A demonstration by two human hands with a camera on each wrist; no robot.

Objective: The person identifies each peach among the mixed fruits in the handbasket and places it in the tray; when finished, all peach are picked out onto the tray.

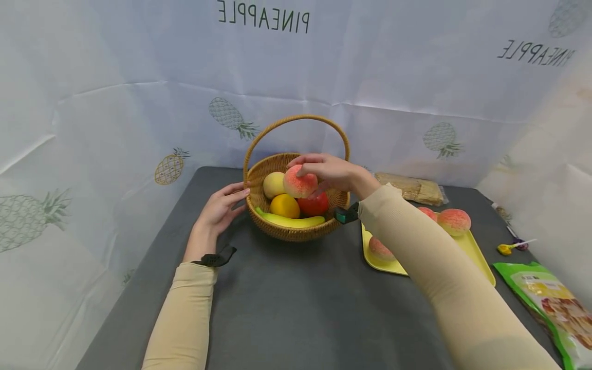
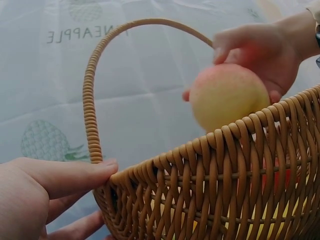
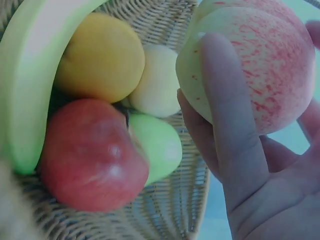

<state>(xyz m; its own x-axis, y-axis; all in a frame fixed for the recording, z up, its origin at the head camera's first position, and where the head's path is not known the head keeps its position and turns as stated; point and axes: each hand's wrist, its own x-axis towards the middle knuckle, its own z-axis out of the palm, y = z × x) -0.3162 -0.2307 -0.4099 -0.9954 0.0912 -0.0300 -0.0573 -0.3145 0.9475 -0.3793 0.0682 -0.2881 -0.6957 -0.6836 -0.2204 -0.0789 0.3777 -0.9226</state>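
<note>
In the head view my right hand (image 1: 330,170) holds a pink-red peach (image 1: 299,182) above the wicker basket (image 1: 296,235). The right wrist view shows its fingers and thumb around the peach (image 3: 270,60). My left hand (image 1: 222,208) touches the basket's left side with rather straight fingers. In the left wrist view, a fingertip of this left hand (image 2: 55,182) rests on the rim at the handle's base. Inside the basket lie a banana (image 1: 289,220), an orange (image 1: 284,206), a red apple (image 3: 95,155), a pale yellow fruit (image 1: 274,185) and a green fruit (image 3: 157,147), partly hidden.
Right of the basket, a yellow tray (image 1: 476,257) bears several peaches, partly covered by my right arm. A brown package (image 1: 411,188) lies behind it. Lollipops (image 1: 505,249) and a green snack bag (image 1: 550,308) lie at the right edge.
</note>
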